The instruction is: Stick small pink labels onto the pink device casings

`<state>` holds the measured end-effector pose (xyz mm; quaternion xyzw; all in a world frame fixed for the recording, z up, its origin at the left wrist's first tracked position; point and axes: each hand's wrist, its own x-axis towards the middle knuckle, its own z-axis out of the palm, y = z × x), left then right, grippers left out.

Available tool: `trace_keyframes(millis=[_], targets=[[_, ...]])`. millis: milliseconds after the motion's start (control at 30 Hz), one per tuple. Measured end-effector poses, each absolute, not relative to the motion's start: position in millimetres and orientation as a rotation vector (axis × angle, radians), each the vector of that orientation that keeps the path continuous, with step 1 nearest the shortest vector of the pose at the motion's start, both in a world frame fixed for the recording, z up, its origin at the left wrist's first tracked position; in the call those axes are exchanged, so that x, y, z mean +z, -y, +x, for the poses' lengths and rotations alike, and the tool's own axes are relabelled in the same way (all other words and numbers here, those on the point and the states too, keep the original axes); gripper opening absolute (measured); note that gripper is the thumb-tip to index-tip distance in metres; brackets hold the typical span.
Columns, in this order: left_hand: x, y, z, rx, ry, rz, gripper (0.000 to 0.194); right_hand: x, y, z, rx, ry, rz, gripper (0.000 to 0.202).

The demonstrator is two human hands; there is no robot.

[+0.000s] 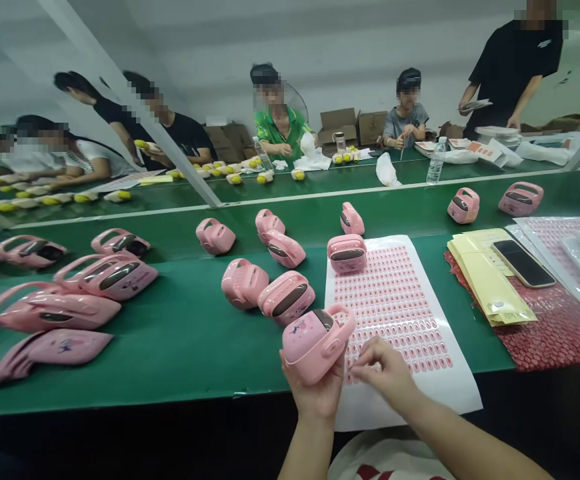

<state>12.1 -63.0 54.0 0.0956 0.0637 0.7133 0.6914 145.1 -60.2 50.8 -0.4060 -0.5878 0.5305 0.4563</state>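
My left hand (317, 393) is closed around a pink plastic device with a carry handle (315, 347), held tilted above the table's front edge. A dark window and a small printed picture show on its body. Just right of it, my right hand (383, 370) has thumb and forefinger pinched together over a white sheet of small pink oval stickers (385, 300). Whatever may be between those fingertips is too small to make out. One more pink device (347, 253) stands on the sheet's far left corner. Beside the held device sit similar ones (287, 297).
Several pink devices (50, 307) cover the green table's left side. To the right lie yellow paper (490, 280), a phone (523, 262) and red bubble wrap (565, 327). Across a raised divider, other people work at a bench with yellow-ended items and a water bottle (436, 163).
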Motion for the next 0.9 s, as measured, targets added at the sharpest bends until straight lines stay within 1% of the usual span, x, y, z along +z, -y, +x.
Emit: trace_keyframes(millis=[33, 100, 167, 233, 267, 367, 400, 433, 600, 733, 900], targets=[[51, 63, 17, 1.585, -0.180, 0.193, 0.049, 64, 56, 152, 1.420, 1.277, -0.995, 0.015], [45, 63, 27, 1.569, -0.297, 0.158, 0.047, 87, 49, 163, 1.533, 1.027, -0.946, 0.020], [40, 63, 36, 1.575, -0.452, 0.181, 0.049, 103, 45, 173, 1.544, 0.929, -0.905, 0.024], [36, 63, 40, 1.627, -0.640, 0.353, 0.055, 113, 41, 181, 1.502, 0.942, -0.912, 0.025], [36, 63, 40, 1.655, -0.749, 0.538, 0.063, 118, 39, 186, 1.473, 0.974, -0.933, 0.025], [37, 65, 30, 1.626, -0.989, 1.219, 0.096, 131, 33, 199, 1.449, 1.161, -1.004, 0.025], [38, 65, 26, 1.573, -1.007, 1.391, 0.103, 136, 31, 203, 1.459, 1.254, -1.021, 0.024], [38, 65, 21, 1.519, -0.998, 1.528, 0.105, 141, 30, 206, 1.464, 1.355, -1.040, 0.023], [29, 60, 12, 1.324, -0.872, 2.014, 0.101, 156, 31, 206, 1.399, 1.732, -1.249, 0.005], [30, 59, 14, 1.281, -0.843, 2.099, 0.096, 157, 33, 203, 1.382, 1.810, -1.329, 0.009], [43, 62, 17, 1.225, -0.864, 2.061, 0.096, 156, 36, 202, 1.377, 1.768, -1.354, 0.012]])
